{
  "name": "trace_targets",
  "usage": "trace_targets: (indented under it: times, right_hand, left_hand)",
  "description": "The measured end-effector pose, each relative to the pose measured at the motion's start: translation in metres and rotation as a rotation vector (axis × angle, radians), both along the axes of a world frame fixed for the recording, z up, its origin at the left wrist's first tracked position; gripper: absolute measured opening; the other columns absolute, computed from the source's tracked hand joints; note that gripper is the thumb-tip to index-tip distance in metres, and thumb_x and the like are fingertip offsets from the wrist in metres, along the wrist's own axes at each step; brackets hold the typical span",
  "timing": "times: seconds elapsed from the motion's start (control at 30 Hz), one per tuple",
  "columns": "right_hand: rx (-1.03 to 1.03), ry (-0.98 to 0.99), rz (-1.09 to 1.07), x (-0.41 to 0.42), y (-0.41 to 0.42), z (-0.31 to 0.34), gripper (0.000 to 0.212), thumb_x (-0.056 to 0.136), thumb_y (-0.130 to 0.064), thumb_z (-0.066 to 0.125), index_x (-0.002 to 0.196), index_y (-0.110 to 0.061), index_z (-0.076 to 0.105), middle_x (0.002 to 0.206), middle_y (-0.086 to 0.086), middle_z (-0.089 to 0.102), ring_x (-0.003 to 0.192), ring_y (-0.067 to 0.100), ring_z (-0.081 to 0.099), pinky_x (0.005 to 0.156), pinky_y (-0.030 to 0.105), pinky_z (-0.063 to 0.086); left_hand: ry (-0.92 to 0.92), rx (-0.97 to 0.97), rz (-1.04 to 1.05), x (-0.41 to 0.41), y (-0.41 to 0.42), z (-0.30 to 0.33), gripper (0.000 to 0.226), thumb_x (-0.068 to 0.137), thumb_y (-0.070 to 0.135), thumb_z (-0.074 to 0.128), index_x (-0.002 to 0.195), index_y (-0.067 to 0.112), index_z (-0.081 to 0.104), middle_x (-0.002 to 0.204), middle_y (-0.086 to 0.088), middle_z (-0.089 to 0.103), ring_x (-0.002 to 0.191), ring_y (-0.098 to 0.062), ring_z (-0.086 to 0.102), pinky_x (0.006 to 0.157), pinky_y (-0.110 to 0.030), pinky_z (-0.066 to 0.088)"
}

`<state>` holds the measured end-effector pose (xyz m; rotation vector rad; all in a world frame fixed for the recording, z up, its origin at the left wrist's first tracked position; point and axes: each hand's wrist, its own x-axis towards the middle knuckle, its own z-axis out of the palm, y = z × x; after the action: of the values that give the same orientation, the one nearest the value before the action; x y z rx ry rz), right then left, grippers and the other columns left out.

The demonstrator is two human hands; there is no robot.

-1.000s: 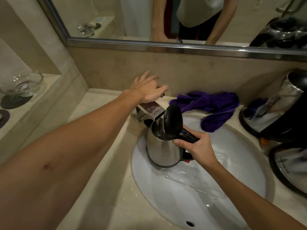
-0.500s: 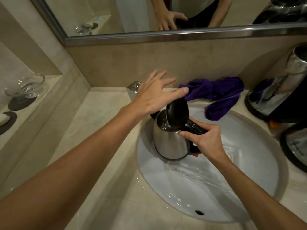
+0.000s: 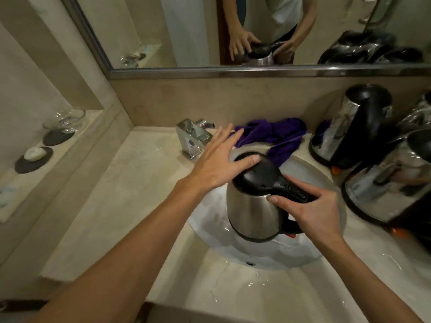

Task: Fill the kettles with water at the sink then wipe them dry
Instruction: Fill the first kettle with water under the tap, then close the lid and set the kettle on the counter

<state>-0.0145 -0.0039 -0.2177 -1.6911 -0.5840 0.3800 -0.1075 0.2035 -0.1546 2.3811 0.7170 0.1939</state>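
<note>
A steel kettle [image 3: 253, 212] with a black lid and handle hangs over the white sink basin [image 3: 326, 183], lid down. My right hand [image 3: 314, 210] grips its black handle. My left hand [image 3: 221, 164] lies flat with straight fingers, the thumb touching the far edge of the lid. A purple cloth [image 3: 277, 136] lies bunched on the counter behind the basin. The chrome tap [image 3: 192, 138] stands left of the cloth; no water runs from it.
Two more steel kettles stand on the counter at the right, one [image 3: 349, 129] at the back, one [image 3: 391, 183] nearer. A glass bowl [image 3: 67, 120] and a soap [image 3: 35, 153] sit on dark mats on the left ledge. Water drops lie on the counter.
My left hand came back from the tap to the kettle and the lid went from upright to down. The kettle moved away from the tap, toward me.
</note>
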Motion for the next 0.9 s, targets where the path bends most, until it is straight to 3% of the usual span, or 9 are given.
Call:
trace_targets:
  times: [0.1,0.2,0.33,0.4,0.5,0.6,0.63,0.77,0.9]
  right_hand:
    - [0.039,-0.026,-0.003,-0.006,-0.023,0.032,0.086,0.044,-0.052,0.089,0.125,-0.029,0.072,0.104,-0.023,0.072,0.098,-0.010,0.068,0.085,0.017,0.056]
    - [0.090,-0.048,0.009,-0.011,-0.040,0.059,0.092,0.041,-0.062,0.087,0.126,-0.029,0.073,0.106,-0.024,0.071,0.102,-0.009,0.068,0.090,0.024,0.054]
    - [0.171,-0.054,0.026,-0.029,-0.048,0.097,0.078,0.049,-0.043,0.092,0.123,-0.028,0.071,0.096,-0.026,0.071,0.094,-0.014,0.068,0.079,0.009,0.053]
    - [0.203,-0.038,0.053,-0.037,-0.047,0.110,0.066,0.058,-0.024,0.095,0.119,-0.031,0.070,0.095,-0.024,0.072,0.093,-0.011,0.069,0.079,0.009,0.055]
    - [0.211,-0.044,0.110,-0.052,-0.037,0.125,0.059,0.067,-0.017,0.094,0.117,-0.037,0.069,0.100,-0.018,0.074,0.096,-0.007,0.070,0.081,0.017,0.057]
    - [0.219,-0.049,0.154,-0.070,-0.014,0.130,0.054,0.067,-0.016,0.093,0.110,-0.039,0.070,0.091,-0.023,0.075,0.094,-0.008,0.069,0.078,0.014,0.058]
    - [0.216,-0.044,0.166,-0.075,-0.006,0.130,0.053,0.067,-0.015,0.093,0.110,-0.038,0.071,0.090,-0.024,0.075,0.094,-0.008,0.070,0.078,0.014,0.058]
    - [0.192,-0.026,0.219,-0.099,0.044,0.127,0.057,0.067,-0.016,0.094,0.117,-0.029,0.072,0.097,-0.017,0.074,0.093,-0.009,0.069,0.077,0.014,0.055]
    - [0.174,-0.007,0.231,-0.121,0.119,0.109,0.059,0.067,-0.015,0.094,0.122,-0.024,0.073,0.102,-0.015,0.074,0.093,-0.011,0.068,0.079,0.010,0.055]
  left_hand:
    - [-0.099,-0.137,0.079,-0.015,-0.036,0.015,0.086,0.090,0.061,0.064,0.160,0.024,0.028,0.165,0.010,0.023,0.151,-0.008,0.017,0.123,-0.029,0.015]
    - [-0.220,-0.336,0.252,-0.026,-0.064,0.041,0.063,0.089,0.052,0.071,0.141,0.026,0.049,0.121,0.023,0.047,0.113,0.004,0.045,0.085,-0.003,0.033]
    - [-0.341,-0.584,0.346,-0.051,-0.089,0.072,0.052,0.085,0.063,0.070,0.118,0.024,0.069,0.107,0.017,0.073,0.109,-0.006,0.066,0.087,-0.021,0.048]
    - [-0.338,-0.652,0.353,-0.071,-0.103,0.092,0.050,0.086,0.063,0.066,0.125,0.031,0.064,0.107,0.024,0.068,0.099,0.004,0.061,0.074,-0.018,0.043]
    - [-0.268,-0.683,0.380,-0.097,-0.109,0.108,0.072,0.083,0.066,0.068,0.144,0.033,0.049,0.133,0.017,0.056,0.111,-0.004,0.053,0.074,-0.021,0.038]
    - [-0.293,-0.734,0.434,-0.119,-0.096,0.115,0.061,0.085,0.057,0.071,0.137,0.036,0.049,0.122,0.018,0.054,0.093,0.004,0.051,0.067,-0.023,0.039]
    - [-0.304,-0.747,0.457,-0.126,-0.089,0.114,0.062,0.085,0.056,0.073,0.138,0.036,0.049,0.125,0.015,0.054,0.093,0.003,0.052,0.069,-0.026,0.041]
    - [-0.302,-0.814,0.532,-0.157,-0.043,0.106,0.076,0.075,0.059,0.079,0.142,0.042,0.047,0.143,0.007,0.052,0.124,-0.019,0.044,0.101,-0.054,0.039]
    - [-0.326,-0.837,0.576,-0.176,0.030,0.089,0.061,0.082,0.048,0.076,0.137,0.041,0.051,0.127,0.011,0.056,0.118,-0.018,0.047,0.098,-0.051,0.037]
